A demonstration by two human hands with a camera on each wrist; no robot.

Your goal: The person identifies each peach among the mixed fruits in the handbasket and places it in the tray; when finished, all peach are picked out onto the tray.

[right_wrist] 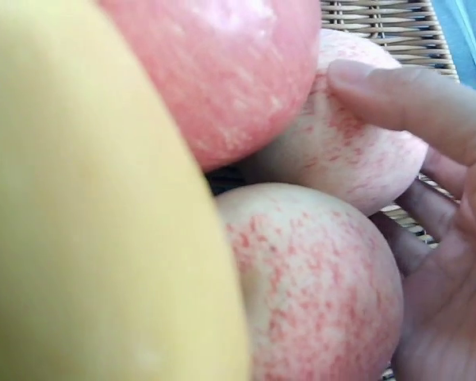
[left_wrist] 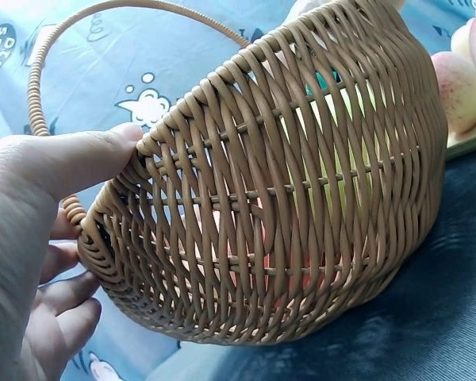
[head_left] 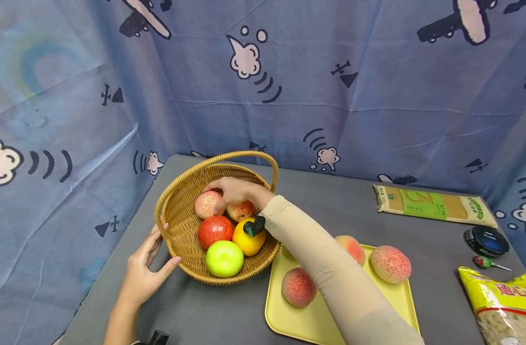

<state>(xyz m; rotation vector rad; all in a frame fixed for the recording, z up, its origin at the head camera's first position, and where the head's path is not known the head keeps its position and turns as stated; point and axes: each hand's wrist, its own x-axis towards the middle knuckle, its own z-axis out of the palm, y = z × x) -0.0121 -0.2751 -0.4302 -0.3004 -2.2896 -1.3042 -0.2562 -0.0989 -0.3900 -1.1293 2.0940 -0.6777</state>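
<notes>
A wicker basket (head_left: 183, 235) with an arched handle stands on the grey table, its opening facing me. My left hand (head_left: 144, 275) grips its left rim, the thumb (left_wrist: 103, 155) on the near side and the fingers by the handle's base. Inside the basket, my right hand (head_left: 234, 190) holds a speckled pink peach (head_left: 207, 205) at the back left, its thumb (right_wrist: 397, 95) lying across the fruit. A second peach (head_left: 242, 211) sits beneath that hand. In front are a red apple (head_left: 215, 231), a green apple (head_left: 224, 259) and a yellow-orange fruit (head_left: 247, 243), partly covered by the wrist camera.
A yellow tray (head_left: 284, 328) right of the basket bears several peaches (head_left: 298, 287), partly hidden by my right sleeve (head_left: 332, 268). Farther right lie a noodle packet (head_left: 435, 206), a round dark tin (head_left: 486, 241), a lollipop (head_left: 483, 261) and a yellow bag (head_left: 508, 306). A blue curtain (head_left: 297, 86) hangs behind.
</notes>
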